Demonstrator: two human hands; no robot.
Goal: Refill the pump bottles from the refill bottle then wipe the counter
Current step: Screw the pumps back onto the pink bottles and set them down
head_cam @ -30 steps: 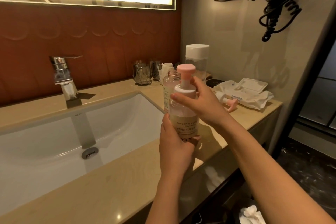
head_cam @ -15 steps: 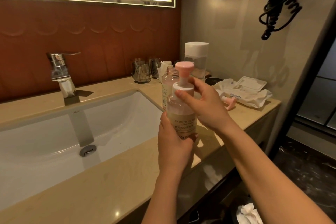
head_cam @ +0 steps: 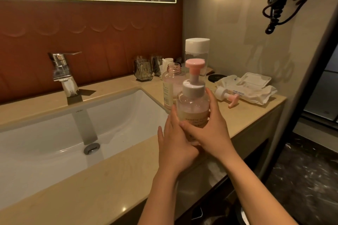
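Both hands are on the same pump bottle [head_cam: 193, 107]. The left hand [head_cam: 175, 144] grips it low on the left side and the right hand [head_cam: 210, 131] is curled round the right side. It's upright at the front edge of the surface [head_cam: 91, 188], just right of the sink [head_cam: 54, 133]. Can't tell if its base is actually touching down, since the hands hide it. Right behind it is an open pink bottle [head_cam: 171, 86], then the tall white-capped refill bottle [head_cam: 196, 51]. A loose pump head [head_cam: 226, 95] is lying beside a wipes pack [head_cam: 252, 86].
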